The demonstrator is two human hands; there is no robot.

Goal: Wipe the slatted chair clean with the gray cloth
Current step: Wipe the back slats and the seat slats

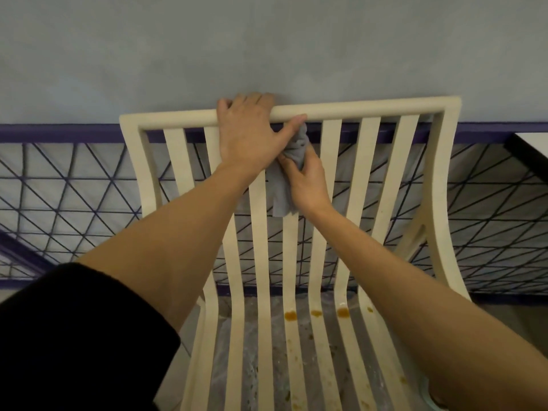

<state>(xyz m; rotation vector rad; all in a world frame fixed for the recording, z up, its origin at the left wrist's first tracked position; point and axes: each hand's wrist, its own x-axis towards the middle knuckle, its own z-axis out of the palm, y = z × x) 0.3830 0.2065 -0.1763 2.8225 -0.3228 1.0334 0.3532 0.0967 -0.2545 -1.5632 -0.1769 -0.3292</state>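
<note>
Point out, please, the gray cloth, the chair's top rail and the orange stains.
gray cloth (280, 194): head view, its hanging lower part.
top rail (355, 109): head view, bare stretch right of the left hand.
orange stains (290, 315): head view, leftmost blob on a seat slat.

black sleeve (74, 336) pushed up one forearm, both hands (249, 134) bare.

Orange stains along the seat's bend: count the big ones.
4, in a row across the slatted chair's seat bend: stains on three neighbouring slats, a smaller one by the right forearm. Faint specks lie lower; arms may hide more.
</note>
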